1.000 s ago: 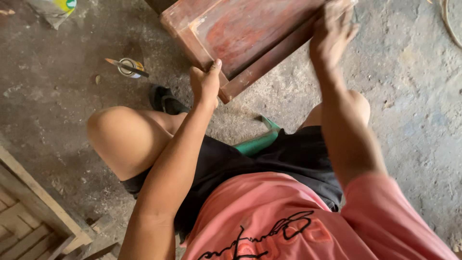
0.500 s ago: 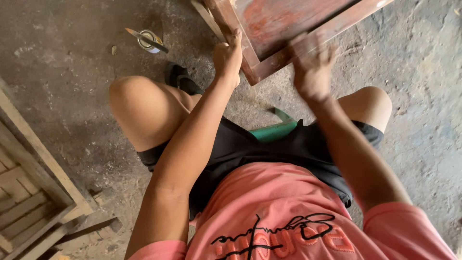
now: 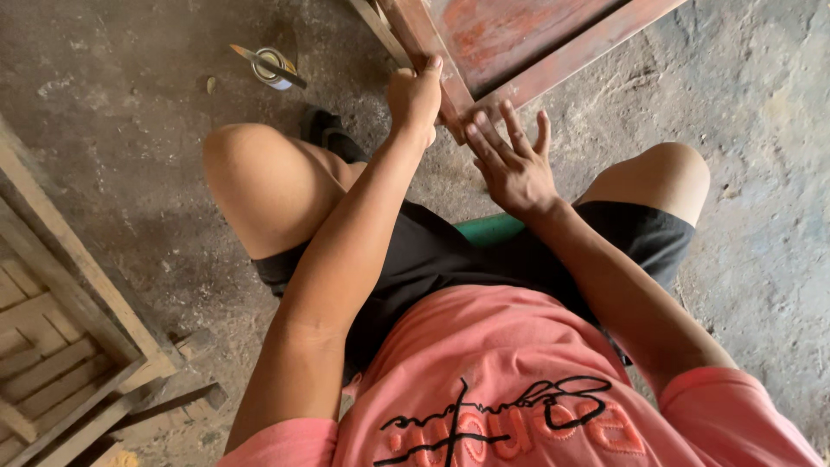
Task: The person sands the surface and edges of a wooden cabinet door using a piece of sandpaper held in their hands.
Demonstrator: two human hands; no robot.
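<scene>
- Gripping is done by the left hand (image 3: 417, 93): fingers curled shut around the near rail of a red-painted wooden frame (image 3: 519, 43), thumb up along the rail's edge.
- Frame is seen at top centre, standing on the concrete floor (image 3: 130, 173) with one corner down just ahead of the knees; flat square-edged rails, inset flat panel, paint worn and blotchy with paler patches.
- Right hand (image 3: 512, 160) is held open, fingers spread and straight, nothing gripped; fingertips are right at the frame's lower corner, whether actually touching cannot be told.
- Both bare forearms are stretched forward from a salmon-pink shirt with black script print; black shorts are worn, knees bare and bent apart.
- Green rounded object (image 3: 489, 230) is seen between the thighs, smooth, mostly hidden; kind cannot be told.
- Small round tin (image 3: 273, 67) is placed on the floor left of the frame, with a thin flat stick (image 3: 266, 66) laid across its rim, well apart from both hands.
- Dark sandal (image 3: 327, 131) is seen beside the left knee, partly hidden.
- Floor is rough grey concrete, pitted, dusty, stained.
- Slatted unpainted wooden structure (image 3: 52, 311) is seen at lower left, pale raw planks, straight edges, loose offcuts beside it.
</scene>
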